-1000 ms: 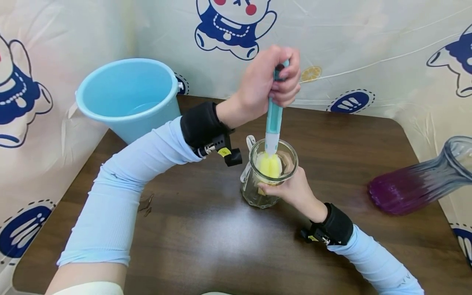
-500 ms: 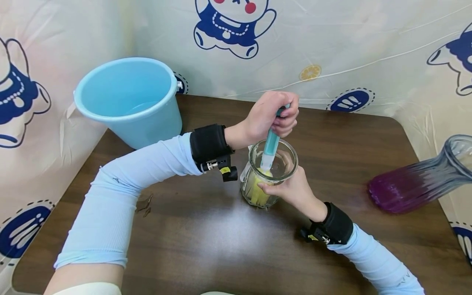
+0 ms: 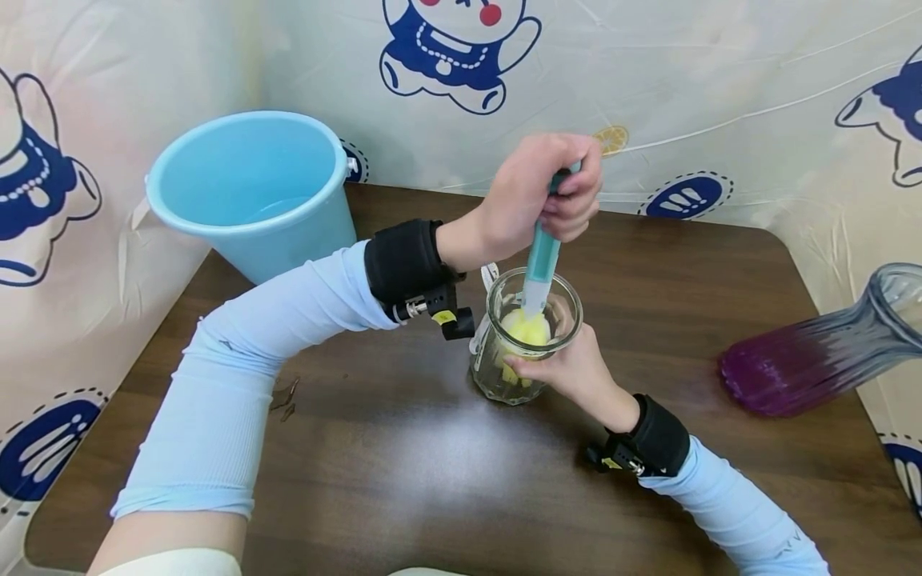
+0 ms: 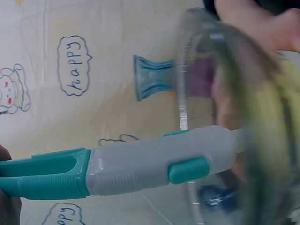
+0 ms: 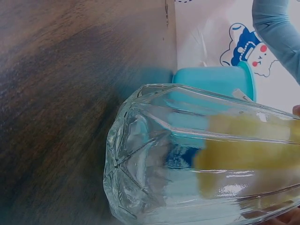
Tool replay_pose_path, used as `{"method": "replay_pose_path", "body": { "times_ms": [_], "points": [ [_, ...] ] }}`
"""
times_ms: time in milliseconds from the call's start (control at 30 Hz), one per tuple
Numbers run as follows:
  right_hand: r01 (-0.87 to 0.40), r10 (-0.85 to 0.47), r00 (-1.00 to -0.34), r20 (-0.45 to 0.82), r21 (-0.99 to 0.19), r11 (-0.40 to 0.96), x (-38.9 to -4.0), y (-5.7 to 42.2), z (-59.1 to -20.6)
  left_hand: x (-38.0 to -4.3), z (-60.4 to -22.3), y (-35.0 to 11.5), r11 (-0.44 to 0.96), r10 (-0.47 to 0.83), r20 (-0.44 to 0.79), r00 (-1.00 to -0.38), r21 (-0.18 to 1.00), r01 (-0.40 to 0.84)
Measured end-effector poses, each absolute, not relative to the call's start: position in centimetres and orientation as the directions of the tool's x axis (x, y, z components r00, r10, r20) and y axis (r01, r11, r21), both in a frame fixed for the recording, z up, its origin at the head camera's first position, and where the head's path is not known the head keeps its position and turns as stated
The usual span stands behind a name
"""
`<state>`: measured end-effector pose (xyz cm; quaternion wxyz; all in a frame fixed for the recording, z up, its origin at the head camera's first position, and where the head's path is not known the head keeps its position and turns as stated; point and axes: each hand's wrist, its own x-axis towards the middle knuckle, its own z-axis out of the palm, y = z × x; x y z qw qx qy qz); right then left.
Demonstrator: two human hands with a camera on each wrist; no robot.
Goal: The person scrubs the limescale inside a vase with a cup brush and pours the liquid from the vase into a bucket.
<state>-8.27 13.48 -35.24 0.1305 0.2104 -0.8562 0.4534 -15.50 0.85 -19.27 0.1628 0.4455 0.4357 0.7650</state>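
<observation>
My left hand [image 3: 545,188] grips the teal and white handle of a sponge bottle brush [image 3: 543,256], thumb side up. The brush's yellow sponge head [image 3: 526,326] is inside a clear ribbed glass vase [image 3: 497,384], in its upper half, with the handle leaning out through the mouth. My right hand [image 3: 569,364] holds the vase round its side below the rim, thumb in front and other fingers partly hidden behind the glass. The vase stands upright on the brown table. In the right wrist view, the yellow sponge [image 5: 248,145] shows through the ribbed wall, away from the star-patterned base [image 5: 122,164].
A light blue bucket [image 3: 317,232] stands at the back left, some water showing inside. To the right is a second glass vase [image 3: 821,352], purple at the bottom and flared at the top. A slim white item [image 3: 490,274] lies behind the held vase. Printed sheeting [image 3: 720,96] surrounds the table.
My left hand pushes the brush down to near the vase's bottom, then draws it part of the way up again. My right hand and the vase stay in place.
</observation>
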Motion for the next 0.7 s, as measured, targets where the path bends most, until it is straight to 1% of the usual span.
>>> {"method": "replay_pose_path", "body": {
  "times_ms": [100,200,333,433,500,700],
  "points": [
    [-0.437,-0.225,-0.9,0.374,-0.761,0.479,-8.0,13.4,-34.9,-15.5,-18.2,0.8,-0.58,0.615,0.571,-0.544,0.795,0.178],
    [-0.43,-0.227,-0.903,0.365,-0.769,0.473,-7.9,13.3,-34.6,-15.4,-17.2,0.5,-0.593,0.597,0.604,-0.528,0.776,0.216],
    [-0.44,-0.24,-0.898,0.369,-0.763,0.473,-7.9,13.3,-34.6,-15.4,-16.3,0.1,-0.617,0.588,0.66,-0.468,0.74,0.268],
    [-0.445,-0.242,-0.896,0.373,-0.754,0.483,-8.0,13.5,-34.7,-15.5,-16.1,0.1,-0.613,0.599,0.678,-0.426,0.731,0.3],
    [-0.449,-0.243,-0.894,0.377,-0.75,0.486,-8.1,13.6,-34.9,-15.4,-16.2,0.2,-0.599,0.61,0.674,-0.416,0.736,0.315],
    [-0.464,-0.254,-0.886,0.388,-0.729,0.503,-8.4,13.8,-35.0,-15.1,-17.3,0.8,-0.549,0.645,0.638,-0.42,0.77,0.325]
  ]
}}
